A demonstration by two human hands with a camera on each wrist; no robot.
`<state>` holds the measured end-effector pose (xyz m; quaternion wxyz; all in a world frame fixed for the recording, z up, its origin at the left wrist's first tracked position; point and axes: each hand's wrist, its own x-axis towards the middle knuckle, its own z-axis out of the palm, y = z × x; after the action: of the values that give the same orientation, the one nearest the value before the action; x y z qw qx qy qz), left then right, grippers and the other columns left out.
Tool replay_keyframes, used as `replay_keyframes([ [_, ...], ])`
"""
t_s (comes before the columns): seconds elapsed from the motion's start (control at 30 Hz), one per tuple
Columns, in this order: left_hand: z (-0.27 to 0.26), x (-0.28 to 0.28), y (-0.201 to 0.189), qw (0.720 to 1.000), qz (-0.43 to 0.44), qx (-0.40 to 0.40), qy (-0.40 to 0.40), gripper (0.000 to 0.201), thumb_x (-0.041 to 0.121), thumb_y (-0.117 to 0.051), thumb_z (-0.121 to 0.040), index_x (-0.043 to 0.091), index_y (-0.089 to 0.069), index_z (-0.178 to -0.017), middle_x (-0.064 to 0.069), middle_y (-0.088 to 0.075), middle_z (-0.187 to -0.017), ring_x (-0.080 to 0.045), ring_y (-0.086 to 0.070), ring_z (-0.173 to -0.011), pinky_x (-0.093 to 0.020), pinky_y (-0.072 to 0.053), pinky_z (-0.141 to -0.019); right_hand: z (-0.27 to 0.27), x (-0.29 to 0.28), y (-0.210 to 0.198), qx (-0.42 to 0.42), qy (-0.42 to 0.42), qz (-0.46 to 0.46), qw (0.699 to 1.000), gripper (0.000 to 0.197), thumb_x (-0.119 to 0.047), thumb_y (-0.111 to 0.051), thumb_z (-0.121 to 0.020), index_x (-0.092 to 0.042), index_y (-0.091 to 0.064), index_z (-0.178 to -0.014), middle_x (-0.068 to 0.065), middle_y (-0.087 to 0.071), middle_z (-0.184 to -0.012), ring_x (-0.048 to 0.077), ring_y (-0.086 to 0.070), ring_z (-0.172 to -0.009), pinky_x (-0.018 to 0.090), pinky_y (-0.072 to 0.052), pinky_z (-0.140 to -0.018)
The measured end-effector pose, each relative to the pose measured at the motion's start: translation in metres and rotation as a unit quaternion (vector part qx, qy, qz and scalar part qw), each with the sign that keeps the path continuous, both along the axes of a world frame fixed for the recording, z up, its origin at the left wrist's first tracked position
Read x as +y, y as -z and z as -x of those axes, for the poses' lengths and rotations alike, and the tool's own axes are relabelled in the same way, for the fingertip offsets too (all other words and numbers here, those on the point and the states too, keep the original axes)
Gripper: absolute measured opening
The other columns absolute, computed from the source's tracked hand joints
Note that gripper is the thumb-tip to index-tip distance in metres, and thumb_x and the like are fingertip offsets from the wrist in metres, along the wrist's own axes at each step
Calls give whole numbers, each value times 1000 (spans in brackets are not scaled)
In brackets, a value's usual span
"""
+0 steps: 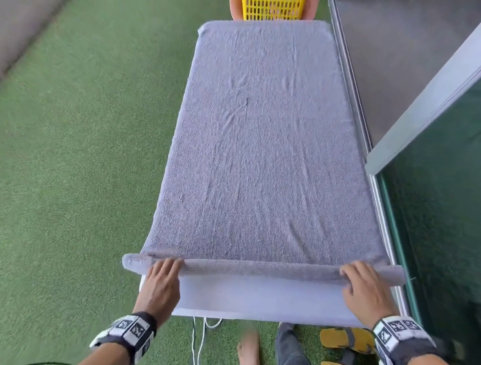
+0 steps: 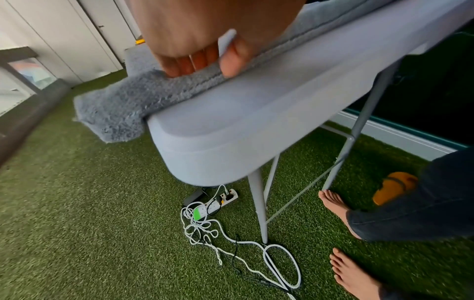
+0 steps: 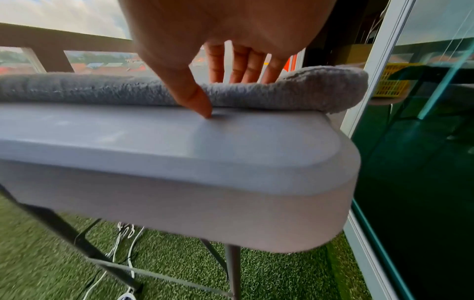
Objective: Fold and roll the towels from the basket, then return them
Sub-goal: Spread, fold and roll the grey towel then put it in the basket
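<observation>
A grey towel [image 1: 259,155] lies spread lengthwise over the white folding table [image 1: 252,299]. Its near end is turned into a thin roll [image 1: 261,268] across the table's width. My left hand [image 1: 165,269] holds the roll near its left end; in the left wrist view my left hand [image 2: 202,71] pinches the roll [image 2: 123,105] between fingers and thumb. My right hand [image 1: 361,283] holds the right end. In the right wrist view its fingers lie over the roll [image 3: 77,89] and its thumb touches the table [image 3: 179,142]. The yellow basket [image 1: 274,0] stands beyond the far end.
A glass sliding door [image 1: 450,200] and its metal frame run close along the table's right side. Yellow sandals [image 1: 347,340] and my bare feet are on the green turf at the near end. A power strip [image 2: 220,201] with tangled cables lies under the table.
</observation>
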<state>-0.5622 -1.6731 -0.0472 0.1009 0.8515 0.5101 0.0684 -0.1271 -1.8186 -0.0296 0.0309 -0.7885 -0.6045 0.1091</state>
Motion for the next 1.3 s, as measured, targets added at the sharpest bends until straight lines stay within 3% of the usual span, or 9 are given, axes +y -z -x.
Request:
replay_keyframes([
  [0.1,6,1,8,1000,15,-8,7,44,-6,-66,-73,3,-59,-116,-12,-64,-112,-27,-58,-102,-41,-52,-90,-1,2,0,15,13,4,1000,44,-7,-78,-63,-18,-64,-103,-3,-62,-101,20,-62,-92,36,-52,-78],
  [0.23,-7,12,-8,1000,21,-20,7,35,-16,-73,-61,10,-66,-84,-2,-66,-80,-22,-59,-71,-33,-54,-62,-5,6,-1,77,59,2,995,32,0,-66,-77,-12,-71,-107,2,-69,-108,21,-64,-97,34,-52,-85],
  [0.33,-9,5,-16,999,44,-12,11,29,-9,-74,-64,16,-63,-72,4,-60,-69,-15,-52,-62,-27,-48,-56,-3,-1,-5,79,66,41,994,30,-10,-57,-85,-15,-69,-112,-2,-67,-111,16,-60,-102,32,-48,-92],
  [0.6,5,-38,-22,995,95,-17,-9,27,-5,-71,-74,19,-58,-75,11,-51,-66,-5,-40,-54,-13,-30,-52,19,-49,-11,19,96,79,992,19,-24,-45,-92,-33,-60,-87,-15,-65,-87,10,-55,-84,37,-29,-91],
  [0.7,6,-35,-21,996,70,-8,-54,26,-5,-61,-78,15,-58,-94,1,-58,-87,-13,-47,-72,-26,-45,-67,18,-49,-14,13,132,20,991,16,-18,-61,-82,-28,-55,-93,-8,-58,-86,18,-55,-81,40,-36,-82],
  [0.8,-5,-42,-24,996,47,-17,-75,38,-15,-55,-65,12,-52,-92,-3,-51,-85,-15,-38,-74,-33,-46,-66,18,-48,-9,33,99,0,995,30,-2,-64,-71,-25,-46,-76,-5,-48,-75,23,-48,-72,37,-37,-66],
  [1.0,-11,-47,-15,996,59,-39,-54,46,-15,-67,-66,9,-59,-104,-7,-61,-98,-22,-49,-86,-38,-51,-74,16,-56,1,48,71,32,996,45,-5,-73,-67,-21,-62,-107,-2,-59,-112,23,-56,-103,43,-46,-90],
  [1.17,-12,-26,-21,997,56,-56,-23,30,-18,-64,-70,8,-66,-83,-3,-67,-79,-21,-57,-71,-34,-52,-65,11,-47,1,38,66,9,997,41,-5,-72,-71,-20,-68,-109,-4,-67,-108,20,-58,-99,40,-40,-93],
  [1.3,-5,-22,-18,996,84,-27,5,18,0,-56,-85,13,-62,-75,2,-63,-73,-13,-50,-64,-36,-51,-64,16,-37,-7,6,74,59,996,16,-19,-62,-78,-31,-66,-88,-11,-67,-92,17,-57,-90,38,-28,-91],
])
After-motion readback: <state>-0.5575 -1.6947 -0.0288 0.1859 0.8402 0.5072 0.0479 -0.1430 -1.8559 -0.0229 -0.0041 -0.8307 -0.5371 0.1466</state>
